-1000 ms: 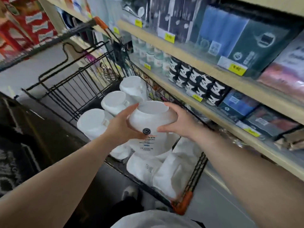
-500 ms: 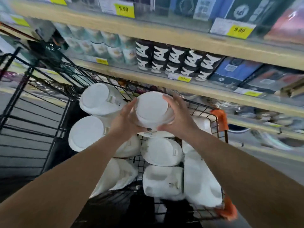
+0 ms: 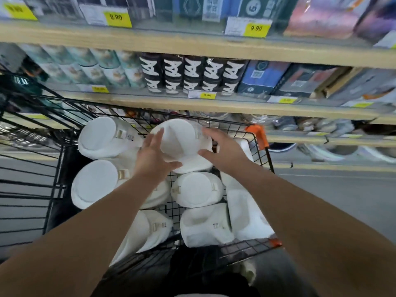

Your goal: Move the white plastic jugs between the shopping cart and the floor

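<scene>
You are looking down into a black wire shopping cart (image 3: pixel 175 212) with orange plastic corner caps (image 3: pixel 258 135), parked close beside a set of pale wooden store shelves (image 3: pixel 192 46).

Both of your bare arms reach forward over the cart. Between your hands is one white plastic jug (image 3: pixel 182 144), its flat round base turned up toward you. It sits at the far side of the cart, on top of the other jugs and just below the back rim.

Your left hand (image 3: pixel 154 160) lies flat against the jug's left side, fingers straight and pointing away from you, thumb along the near lower edge. Your right hand (image 3: pixel 224 151) lies against the right side in the same way, fingers stretched out over the base edge, thumb toward the left hand. Neither hand is curled round the jug.

Six more white plastic jugs (image 3: pixel 97 183) fill the cart, most showing their bases, packed touching one another.

On the shelves are black cans with white lettering (image 3: pixel 192 76), pale patterned cans (image 3: pixel 100 67), boxed goods, and yellow price tags (image 3: pixel 119 18). Grey floor (image 3: pixel 342 189) shows to the right of the cart.
</scene>
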Tool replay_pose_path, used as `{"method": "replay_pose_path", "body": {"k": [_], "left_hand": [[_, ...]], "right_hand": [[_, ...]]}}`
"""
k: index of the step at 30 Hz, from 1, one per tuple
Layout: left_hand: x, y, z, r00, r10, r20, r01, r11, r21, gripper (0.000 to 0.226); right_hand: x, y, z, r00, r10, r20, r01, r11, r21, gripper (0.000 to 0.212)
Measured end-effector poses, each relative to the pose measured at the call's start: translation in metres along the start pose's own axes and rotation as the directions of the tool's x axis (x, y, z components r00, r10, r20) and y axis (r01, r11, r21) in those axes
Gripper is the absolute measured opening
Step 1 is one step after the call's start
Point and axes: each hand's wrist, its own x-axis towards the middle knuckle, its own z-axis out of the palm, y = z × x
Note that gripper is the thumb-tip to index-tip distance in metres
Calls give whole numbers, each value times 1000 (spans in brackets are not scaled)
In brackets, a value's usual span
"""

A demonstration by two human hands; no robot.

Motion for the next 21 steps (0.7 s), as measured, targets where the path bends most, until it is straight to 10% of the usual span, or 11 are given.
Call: {"method": "replay_pose_path", "body": {"k": [10,21], "left_hand": [[-89,159,38,933,346,101,-315,919,-238,49],[-201,389,207,722,630,286,-511,764,-393,41]], "right_hand": [[-153,58,-126,938,140,-318,-60,966,250,30],[-356,234,-272,722,421,-549,-183,882,435,24]]}}
